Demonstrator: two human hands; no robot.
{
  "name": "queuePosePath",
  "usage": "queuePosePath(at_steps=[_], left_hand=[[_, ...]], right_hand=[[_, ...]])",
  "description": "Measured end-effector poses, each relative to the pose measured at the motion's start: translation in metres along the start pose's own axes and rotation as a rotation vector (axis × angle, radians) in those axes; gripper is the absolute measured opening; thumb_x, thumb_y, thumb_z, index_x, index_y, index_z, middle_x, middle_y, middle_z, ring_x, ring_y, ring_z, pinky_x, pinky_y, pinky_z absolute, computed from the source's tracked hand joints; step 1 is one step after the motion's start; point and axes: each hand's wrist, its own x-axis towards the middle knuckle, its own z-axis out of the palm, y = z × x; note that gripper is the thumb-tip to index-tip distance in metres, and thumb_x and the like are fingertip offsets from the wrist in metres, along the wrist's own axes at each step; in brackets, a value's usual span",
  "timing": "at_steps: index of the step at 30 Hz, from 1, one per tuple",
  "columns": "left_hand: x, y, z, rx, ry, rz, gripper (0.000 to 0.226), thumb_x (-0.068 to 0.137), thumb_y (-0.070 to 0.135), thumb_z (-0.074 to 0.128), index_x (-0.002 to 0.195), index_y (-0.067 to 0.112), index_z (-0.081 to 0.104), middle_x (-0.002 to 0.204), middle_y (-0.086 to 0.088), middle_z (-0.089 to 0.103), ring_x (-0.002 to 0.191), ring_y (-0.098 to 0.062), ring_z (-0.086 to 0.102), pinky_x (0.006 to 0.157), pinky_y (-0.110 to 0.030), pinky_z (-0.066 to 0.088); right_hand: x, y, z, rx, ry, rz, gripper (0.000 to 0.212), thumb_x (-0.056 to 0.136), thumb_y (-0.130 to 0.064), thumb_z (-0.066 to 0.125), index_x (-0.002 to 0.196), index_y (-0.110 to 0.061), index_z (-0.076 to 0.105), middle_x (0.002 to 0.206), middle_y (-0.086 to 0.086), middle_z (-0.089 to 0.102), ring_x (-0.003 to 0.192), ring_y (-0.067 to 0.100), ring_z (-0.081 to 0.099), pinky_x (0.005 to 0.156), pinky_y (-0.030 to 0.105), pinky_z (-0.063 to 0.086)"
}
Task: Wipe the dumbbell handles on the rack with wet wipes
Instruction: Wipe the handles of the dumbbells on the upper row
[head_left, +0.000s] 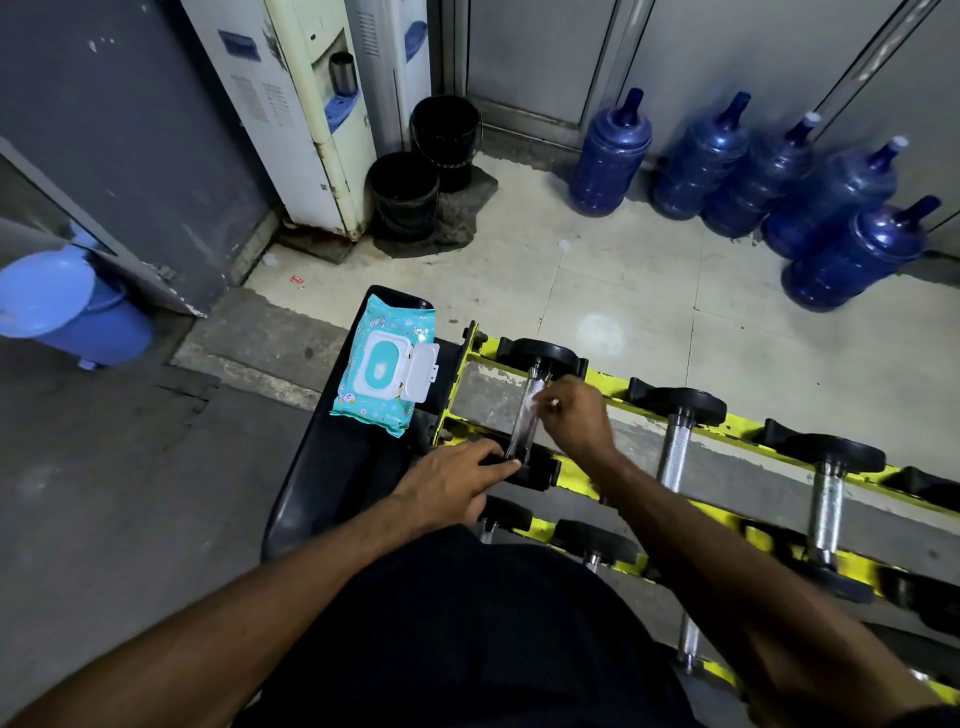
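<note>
A yellow dumbbell rack (574, 475) runs from the centre to the lower right. On its left end lies a dumbbell with a chrome handle (527, 421) and black heads. My right hand (574, 415) pinches a white wet wipe (535, 402) against that handle. The fingers of my left hand (452, 483) rest on the near black head (535, 470). A teal pack of wet wipes (387, 364) with its white lid flipped open lies on a black bench (332, 467) left of the rack. Two more dumbbell handles (672, 452) sit further right on the top rail.
Several blue water jugs (769, 171) stand against the far right wall. Two black buckets (415, 182) sit beside a water dispenser (306, 114). A blue lidded bin (67, 306) stands at the left. Lower rack tiers hold more dumbbells (592, 543).
</note>
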Motion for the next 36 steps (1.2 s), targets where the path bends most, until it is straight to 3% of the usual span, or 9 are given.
queuePosePath(at_steps=[3, 7, 12, 15, 17, 22, 26, 32, 36], left_hand=[[0.001, 0.002, 0.004, 0.017, -0.061, 0.012, 0.061, 0.087, 0.016, 0.067, 0.144, 0.020, 0.047, 0.137, -0.011, 0.046, 0.116, -0.030, 0.055, 0.084, -0.049, 0.056], [0.000, 0.001, 0.002, 0.032, -0.069, 0.020, 0.061, 0.089, 0.013, 0.064, 0.148, 0.018, 0.045, 0.139, -0.014, 0.045, 0.122, -0.031, 0.052, 0.090, -0.049, 0.053], [-0.002, 0.000, 0.004, 0.047, -0.063, 0.046, 0.064, 0.084, 0.010, 0.065, 0.146, 0.014, 0.047, 0.131, -0.017, 0.050, 0.116, -0.033, 0.055, 0.085, -0.049, 0.055], [-0.002, 0.000, 0.003, 0.050, -0.054, 0.053, 0.065, 0.082, 0.009, 0.068, 0.145, 0.015, 0.049, 0.129, -0.017, 0.051, 0.115, -0.033, 0.056, 0.083, -0.050, 0.056], [-0.003, 0.000, 0.002, 0.051, -0.035, 0.060, 0.065, 0.081, 0.009, 0.069, 0.143, 0.015, 0.050, 0.128, -0.016, 0.052, 0.113, -0.032, 0.057, 0.081, -0.049, 0.057], [-0.004, -0.002, 0.004, 0.021, -0.002, 0.066, 0.065, 0.073, 0.011, 0.074, 0.135, 0.017, 0.056, 0.119, -0.012, 0.055, 0.101, -0.030, 0.061, 0.069, -0.046, 0.059], [-0.003, -0.001, 0.002, 0.004, 0.003, 0.072, 0.058, 0.076, 0.011, 0.072, 0.132, 0.018, 0.058, 0.116, -0.010, 0.054, 0.099, -0.028, 0.059, 0.072, -0.045, 0.058], [0.000, -0.001, 0.002, -0.002, 0.012, 0.042, 0.058, 0.078, 0.012, 0.067, 0.134, 0.019, 0.059, 0.114, -0.008, 0.054, 0.099, -0.027, 0.059, 0.073, -0.044, 0.058], [0.001, -0.001, -0.002, -0.024, 0.009, 0.029, 0.056, 0.082, 0.013, 0.063, 0.138, 0.022, 0.059, 0.115, -0.006, 0.055, 0.104, -0.025, 0.058, 0.081, -0.043, 0.055]], right_hand=[[0.011, -0.002, 0.003, -0.054, 0.045, -0.079, 0.015, 0.085, -0.003, 0.067, 0.095, -0.005, 0.078, 0.092, 0.010, 0.067, 0.082, 0.023, 0.063, 0.072, 0.030, 0.051], [0.010, -0.005, 0.014, -0.326, -0.311, -0.360, 0.021, 0.093, -0.016, 0.056, 0.090, -0.005, 0.074, 0.094, 0.008, 0.064, 0.083, 0.025, 0.062, 0.070, 0.039, 0.053], [0.029, -0.021, 0.006, -0.469, -0.123, -0.216, 0.008, 0.089, -0.001, 0.062, 0.091, 0.003, 0.069, 0.090, 0.014, 0.062, 0.085, 0.030, 0.059, 0.063, 0.035, 0.044], [0.028, -0.028, 0.008, -0.629, -0.370, -0.401, 0.012, 0.086, -0.003, 0.065, 0.094, -0.004, 0.073, 0.095, 0.009, 0.066, 0.095, 0.027, 0.059, 0.068, 0.034, 0.051], [0.028, -0.035, 0.003, -0.641, -0.499, -0.447, 0.009, 0.084, -0.004, 0.065, 0.087, -0.008, 0.072, 0.093, 0.008, 0.067, 0.090, 0.026, 0.064, 0.060, 0.030, 0.044], [0.040, -0.047, -0.008, -0.732, -0.324, -0.331, 0.021, 0.086, 0.003, 0.055, 0.102, 0.003, 0.069, 0.104, 0.016, 0.063, 0.102, 0.032, 0.056, 0.069, 0.036, 0.042], [0.024, -0.051, 0.005, -0.790, -0.572, -0.498, 0.017, 0.090, -0.004, 0.058, 0.104, 0.000, 0.068, 0.104, 0.015, 0.065, 0.105, 0.030, 0.055, 0.081, 0.041, 0.052], [0.031, -0.045, 0.001, -0.669, -0.303, -0.310, 0.018, 0.087, 0.005, 0.056, 0.102, 0.004, 0.066, 0.106, 0.018, 0.058, 0.107, 0.034, 0.051, 0.070, 0.039, 0.043], [0.010, -0.021, 0.013, -0.450, -0.291, -0.324, 0.011, 0.084, -0.002, 0.062, 0.093, -0.004, 0.068, 0.099, 0.012, 0.060, 0.092, 0.031, 0.060, 0.068, 0.036, 0.050]])
